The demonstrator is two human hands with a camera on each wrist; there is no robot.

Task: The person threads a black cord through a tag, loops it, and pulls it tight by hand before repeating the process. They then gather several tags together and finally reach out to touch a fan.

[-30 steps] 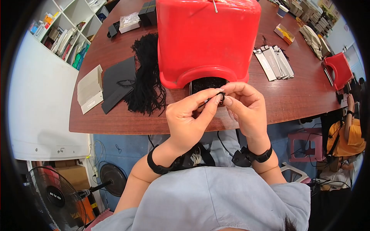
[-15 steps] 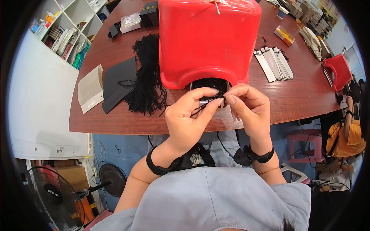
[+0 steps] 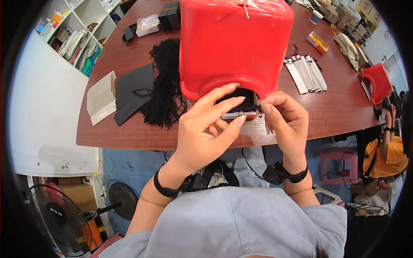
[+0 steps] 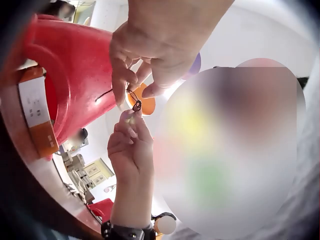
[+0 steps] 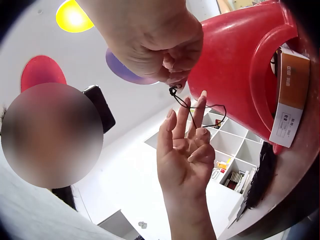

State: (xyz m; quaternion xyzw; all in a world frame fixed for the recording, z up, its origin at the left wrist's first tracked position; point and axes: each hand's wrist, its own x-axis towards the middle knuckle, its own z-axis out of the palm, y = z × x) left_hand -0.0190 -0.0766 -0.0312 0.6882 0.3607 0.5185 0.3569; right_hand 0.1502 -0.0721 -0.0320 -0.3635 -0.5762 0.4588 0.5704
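Note:
Between the hands hangs a thin black cord, knotted at one end, its loop plain in the right wrist view. The right hand pinches the knot between thumb and fingertips. Beside it the left hand has its fingers spread, with the cord passing across them; no pinch shows. Just beyond the hands, a box full of black cords stands in the arched opening of an upturned red stool.
Left of the stool lie a heap of black cords, a black sheet and a grey card. To its right are pale tags with black cords and a small yellow-filled box. The table has a curved near edge.
The left hand has let go of its pinch and spread its fingers, moving slightly left. The right hand has shifted a little right with the knot, uncovering more of the box.

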